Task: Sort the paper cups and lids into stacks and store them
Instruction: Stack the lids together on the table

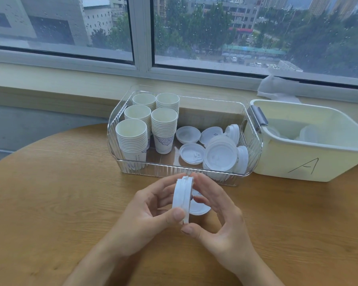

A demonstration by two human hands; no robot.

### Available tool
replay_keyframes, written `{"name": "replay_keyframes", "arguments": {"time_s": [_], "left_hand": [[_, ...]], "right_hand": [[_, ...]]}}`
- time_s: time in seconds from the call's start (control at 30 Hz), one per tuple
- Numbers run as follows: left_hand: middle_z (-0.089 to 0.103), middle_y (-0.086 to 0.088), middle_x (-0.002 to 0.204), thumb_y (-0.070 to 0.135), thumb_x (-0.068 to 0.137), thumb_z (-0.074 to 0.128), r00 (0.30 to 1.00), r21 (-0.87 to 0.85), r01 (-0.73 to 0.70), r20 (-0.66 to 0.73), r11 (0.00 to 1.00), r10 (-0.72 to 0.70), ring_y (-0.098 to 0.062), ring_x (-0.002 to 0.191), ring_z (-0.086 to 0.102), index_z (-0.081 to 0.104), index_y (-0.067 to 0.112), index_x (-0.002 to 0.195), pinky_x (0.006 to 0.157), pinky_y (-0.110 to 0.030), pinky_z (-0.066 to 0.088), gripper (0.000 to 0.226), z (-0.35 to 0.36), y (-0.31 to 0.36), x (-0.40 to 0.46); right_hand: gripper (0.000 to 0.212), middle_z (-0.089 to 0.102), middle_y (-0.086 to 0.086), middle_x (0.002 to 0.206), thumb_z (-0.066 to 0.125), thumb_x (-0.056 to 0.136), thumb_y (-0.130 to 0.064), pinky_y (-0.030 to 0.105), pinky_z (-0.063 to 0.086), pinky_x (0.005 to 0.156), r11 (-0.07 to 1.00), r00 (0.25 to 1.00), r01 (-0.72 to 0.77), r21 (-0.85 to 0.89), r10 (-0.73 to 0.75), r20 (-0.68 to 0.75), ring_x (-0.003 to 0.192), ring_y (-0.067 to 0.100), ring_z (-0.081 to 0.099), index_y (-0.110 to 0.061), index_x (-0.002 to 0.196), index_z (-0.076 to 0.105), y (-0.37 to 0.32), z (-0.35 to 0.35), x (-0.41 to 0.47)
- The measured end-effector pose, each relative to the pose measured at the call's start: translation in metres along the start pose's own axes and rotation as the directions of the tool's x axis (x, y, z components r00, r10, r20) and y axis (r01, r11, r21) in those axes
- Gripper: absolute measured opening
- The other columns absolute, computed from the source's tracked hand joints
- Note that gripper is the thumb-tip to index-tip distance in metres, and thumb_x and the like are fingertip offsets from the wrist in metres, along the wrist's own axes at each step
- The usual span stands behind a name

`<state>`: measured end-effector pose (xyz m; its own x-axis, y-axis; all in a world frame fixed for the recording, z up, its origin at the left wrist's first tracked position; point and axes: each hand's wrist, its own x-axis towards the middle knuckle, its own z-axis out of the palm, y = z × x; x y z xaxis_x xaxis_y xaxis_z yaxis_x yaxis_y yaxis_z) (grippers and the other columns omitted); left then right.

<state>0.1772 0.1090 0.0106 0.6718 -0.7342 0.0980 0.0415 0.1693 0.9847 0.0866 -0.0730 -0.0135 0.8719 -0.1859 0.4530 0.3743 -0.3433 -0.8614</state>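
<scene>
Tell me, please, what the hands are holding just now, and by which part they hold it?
Both hands hold a small stack of white lids on edge, by its rim: the left hand and right hand each with thumb below and fingers above.

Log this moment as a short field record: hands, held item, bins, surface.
left hand: grips lid stack
right hand: grips lid stack
held item: small lid stack, on edge, above table
clear bin: five paper cup stacks left, loose lids right
cream tub: marked A, right of clear bin
surface: round wooden table
</scene>
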Motion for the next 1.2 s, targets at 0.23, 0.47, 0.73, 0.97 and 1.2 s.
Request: {"name": "replay_keyframes", "arguments": {"time_s": [0.23,0.47,0.73,0.97,1.2], "left_hand": [[0.071,-0.009,0.134,0.055,0.075,0.088,1.000,-0.011,-0.010,-0.001,1.000,0.010,-0.028,0.126,0.067,0.061,0.032,0.143,0.097,-0.034,0.058,0.076,0.002,0.004,-0.001],[0.073,-0.008,0.131,0.053,0.071,0.092,1.000,-0.010,-0.021,-0.012,1.000,0.021,-0.024,0.122,0.070,0.063,0.035,0.141,0.092,-0.029,0.058,0.077,0.002,0.004,-0.001],[0.073,-0.003,0.133,0.056,0.073,0.089,1.000,0.043,-0.015,0.003,0.999,0.015,-0.022,0.123,0.070,0.059,0.038,0.144,0.089,-0.028,0.059,0.079,0.001,0.004,-0.001],[0.070,-0.007,0.137,0.046,0.078,0.089,1.000,0.038,-0.005,0.005,0.999,0.005,-0.027,0.119,0.071,0.055,0.030,0.150,0.089,-0.026,0.057,0.081,0.001,0.001,-0.001],[0.072,-0.007,0.130,0.028,0.076,0.086,0.996,0.118,-0.029,-0.082,0.993,0.039,-0.023,0.114,0.072,0.062,0.035,0.139,0.084,-0.039,0.061,0.067,-0.002,-0.008,0.001]], "right_hand": [[0.087,0.060,-0.006,0.151,0.094,0.078,-0.018,0.045,0.055,0.105,0.999,1.000,0.010,-0.037,-0.010,0.005,0.138,0.023,0.058,-0.014,0.152,0.049,0.003,-0.001,-0.001],[0.087,0.063,-0.003,0.146,0.096,0.073,-0.029,0.044,0.056,0.102,0.999,1.000,0.019,-0.047,-0.020,-0.023,0.135,0.026,0.060,-0.013,0.149,0.055,0.008,-0.002,-0.001],[0.085,0.066,-0.009,0.141,0.092,0.074,-0.046,0.030,0.058,0.097,0.998,0.999,-0.009,-0.067,0.006,-0.042,0.128,0.021,0.065,-0.020,0.147,0.057,0.004,0.000,-0.001],[0.086,0.064,-0.010,0.142,0.091,0.073,-0.050,0.032,0.060,0.093,0.996,0.999,-0.040,-0.076,0.039,-0.023,0.130,0.020,0.063,-0.026,0.148,0.057,0.005,0.000,-0.001],[0.094,0.051,-0.014,0.146,0.091,0.067,-0.062,0.025,0.045,0.110,0.954,0.999,-0.003,-0.301,0.014,0.035,0.139,0.020,0.051,-0.040,0.150,0.053,0.011,-0.003,-0.002]]}}
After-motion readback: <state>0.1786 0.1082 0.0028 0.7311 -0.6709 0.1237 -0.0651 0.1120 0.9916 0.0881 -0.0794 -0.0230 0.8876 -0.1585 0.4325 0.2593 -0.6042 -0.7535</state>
